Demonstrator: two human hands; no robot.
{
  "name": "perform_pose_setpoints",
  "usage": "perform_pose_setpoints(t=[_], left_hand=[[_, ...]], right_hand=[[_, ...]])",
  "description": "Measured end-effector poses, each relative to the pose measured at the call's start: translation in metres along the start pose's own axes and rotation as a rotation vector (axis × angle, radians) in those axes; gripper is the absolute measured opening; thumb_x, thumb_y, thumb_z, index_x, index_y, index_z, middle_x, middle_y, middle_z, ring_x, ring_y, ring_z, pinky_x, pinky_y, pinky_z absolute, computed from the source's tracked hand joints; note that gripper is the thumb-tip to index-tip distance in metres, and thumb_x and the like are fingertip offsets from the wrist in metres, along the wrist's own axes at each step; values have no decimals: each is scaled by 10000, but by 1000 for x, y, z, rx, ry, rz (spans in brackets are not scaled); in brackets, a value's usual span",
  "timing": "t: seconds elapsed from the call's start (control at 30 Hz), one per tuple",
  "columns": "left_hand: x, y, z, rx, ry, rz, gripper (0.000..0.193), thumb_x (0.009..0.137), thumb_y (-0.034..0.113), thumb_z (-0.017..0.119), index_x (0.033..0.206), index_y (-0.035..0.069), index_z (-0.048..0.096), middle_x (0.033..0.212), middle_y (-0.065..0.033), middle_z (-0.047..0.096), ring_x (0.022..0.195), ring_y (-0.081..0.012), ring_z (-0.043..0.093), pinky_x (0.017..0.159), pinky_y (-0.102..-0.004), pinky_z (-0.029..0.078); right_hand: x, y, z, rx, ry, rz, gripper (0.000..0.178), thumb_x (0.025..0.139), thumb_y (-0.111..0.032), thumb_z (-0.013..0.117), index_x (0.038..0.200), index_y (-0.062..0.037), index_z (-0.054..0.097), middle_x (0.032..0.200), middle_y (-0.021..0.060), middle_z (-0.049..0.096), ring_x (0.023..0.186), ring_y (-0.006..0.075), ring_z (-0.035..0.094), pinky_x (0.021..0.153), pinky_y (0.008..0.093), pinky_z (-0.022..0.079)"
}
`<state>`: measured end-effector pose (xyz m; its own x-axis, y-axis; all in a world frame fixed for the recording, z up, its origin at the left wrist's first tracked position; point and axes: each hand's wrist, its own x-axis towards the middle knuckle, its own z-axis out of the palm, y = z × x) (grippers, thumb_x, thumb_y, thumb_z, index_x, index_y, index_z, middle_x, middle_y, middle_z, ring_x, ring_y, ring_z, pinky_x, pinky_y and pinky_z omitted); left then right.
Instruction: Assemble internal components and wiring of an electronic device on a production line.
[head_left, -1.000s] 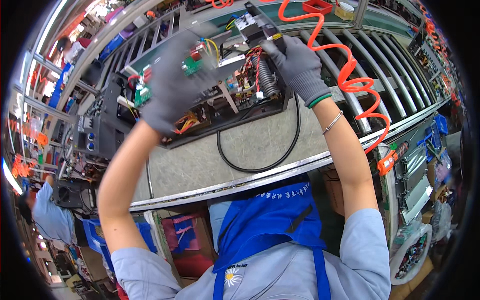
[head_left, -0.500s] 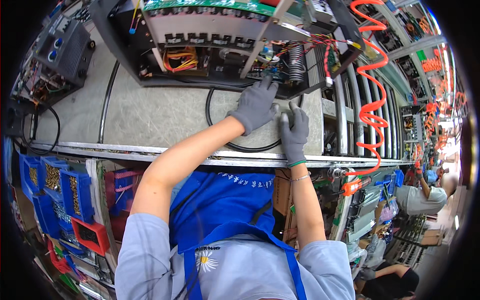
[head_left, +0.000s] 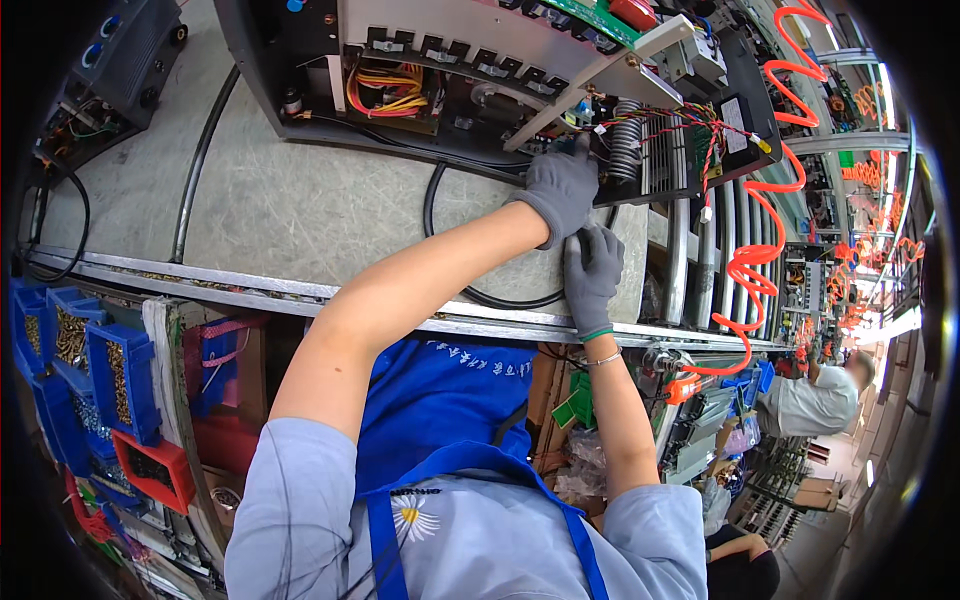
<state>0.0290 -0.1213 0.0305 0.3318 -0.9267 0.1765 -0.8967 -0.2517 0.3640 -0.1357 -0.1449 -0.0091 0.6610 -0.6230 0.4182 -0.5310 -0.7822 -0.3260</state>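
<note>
My left hand (head_left: pixel 562 188), in a grey glove, reaches over the front edge of an opened black equipment chassis (head_left: pixel 470 170). Its fingertips are in among the parts beside a silvery coiled spring-like part (head_left: pixel 626 140), and what they touch is hidden. Just below it, my right hand (head_left: pixel 594 278), gloved likewise, rests at the front of the metal bench with fingers stretched upward and thumb apart; nothing shows in its grip. A black cable (head_left: pixel 432 205) loops over the bench and passes by the right hand. Red, black and yellow wires (head_left: pixel 712 130) run over the chassis's right part.
At far left stands another dark chassis (head_left: pixel 115 65). An orange coiled air hose (head_left: pixel 750 260) hangs on the right, beside metal rollers (head_left: pixel 703 255). Blue bins (head_left: pixel 120 385) and a red bin (head_left: pixel 155 470) of small hardware sit below left. A co-worker (head_left: pixel 815 400) stands far right.
My left hand has moved right and deeper into the chassis, next to the coiled part. The right hand stays near the bench edge, its fingers closer together. The view has shifted somewhat.
</note>
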Motion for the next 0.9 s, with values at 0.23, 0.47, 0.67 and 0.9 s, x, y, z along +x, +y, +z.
perform_pose_setpoints(t=[0.23, 0.47, 0.67, 0.9], left_hand=[[32, 13, -3, 207, -206, -53, 295, 831, 167, 587, 1107, 94, 659, 1075, -147, 683, 892, -269, 687, 617, -425, 503], [38, 27, -9, 513, -286, 95, 269, 813, 203, 622, 1048, 116, 720, 1020, -95, 702, 896, -258, 679, 661, -450, 510], [-14, 25, -59, 388, -57, 137, 232, 779, 220, 664, 971, 91, 680, 969, -116, 618, 780, -257, 667, 577, -389, 513], [-108, 38, -84, 8, -104, 904, 222, 781, 278, 622, 864, 77, 577, 888, -78, 545, 810, -249, 587, 662, -381, 491]], right_hand=[[2, -1, -2, 8, 12, 7, 346, 819, -167, 638, 1151, -71, 641, 1095, 134, 612, 1053, 326, 531, 940, 418, 407], [1, 2, 0, 27, 11, 26, 353, 805, -195, 650, 1142, -91, 640, 1079, 107, 607, 1067, 305, 524, 932, 422, 397], [1, 2, -5, 64, 55, 34, 339, 803, -215, 643, 1125, -111, 646, 1056, 93, 607, 1042, 304, 530, 912, 421, 403], [-1, 15, -5, 816, 105, 297, 331, 905, -230, 595, 1198, -77, 619, 1136, 88, 618, 1045, 244, 582, 946, 383, 425]])
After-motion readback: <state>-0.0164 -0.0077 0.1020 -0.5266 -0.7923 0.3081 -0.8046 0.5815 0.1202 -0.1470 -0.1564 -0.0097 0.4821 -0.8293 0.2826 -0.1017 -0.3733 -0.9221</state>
